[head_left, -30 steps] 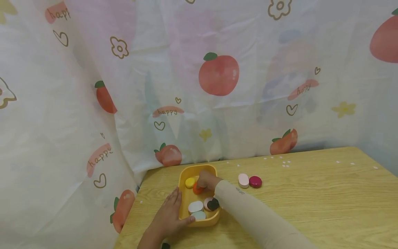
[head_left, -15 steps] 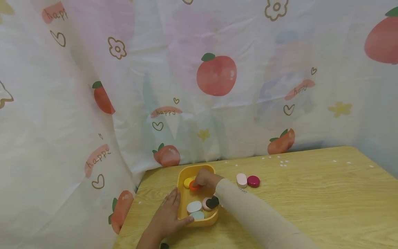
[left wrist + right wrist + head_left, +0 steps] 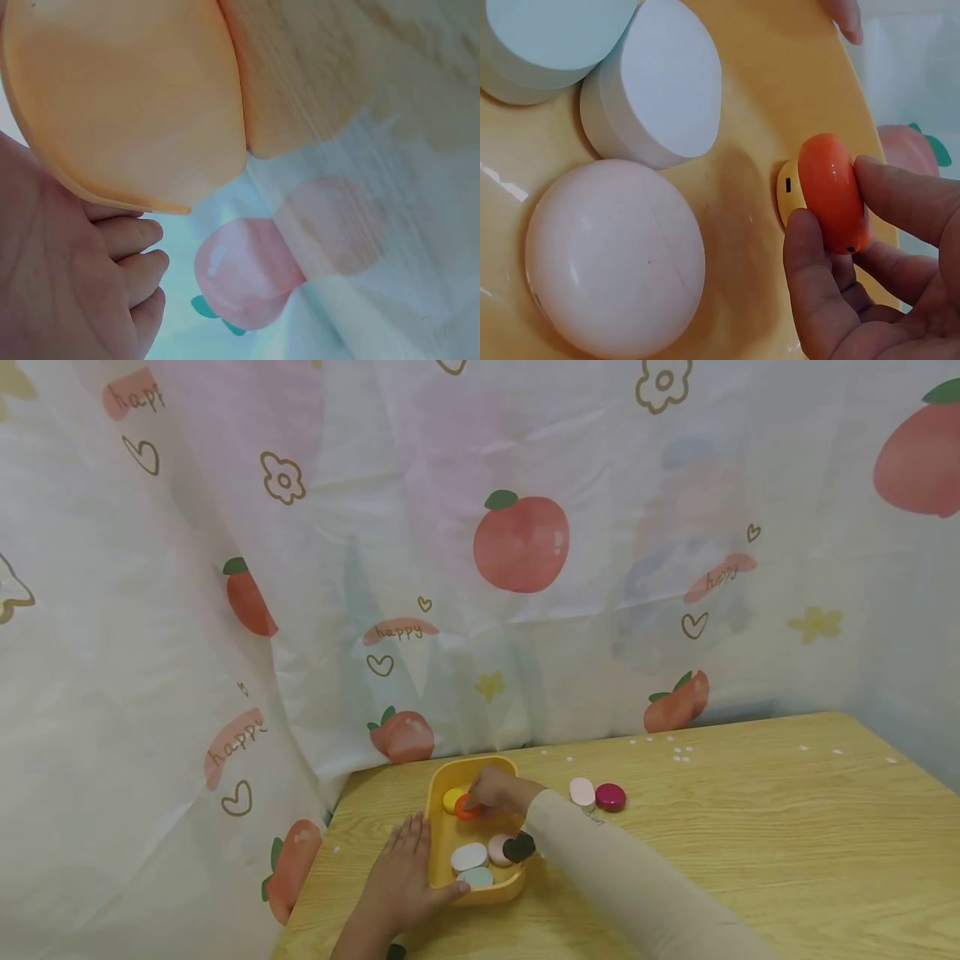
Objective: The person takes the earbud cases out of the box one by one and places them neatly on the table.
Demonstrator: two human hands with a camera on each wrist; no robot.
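Hands [image 3: 402, 878] [image 3: 495, 789] over table [image 3: 735, 835], patterned cloth [image 3: 600, 668] behind

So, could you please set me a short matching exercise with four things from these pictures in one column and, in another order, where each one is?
Column one
1. orange piece
2. dark red piece
3. mint-green piece
4. left hand

Column two
A. on the table, beside a pale pink oval piece
B. touching the yellow tray from outside
C. held in the fingers of the right hand
D. inside the tray, next to the white oval piece

Right pairs: 1-C, 2-A, 3-D, 4-B
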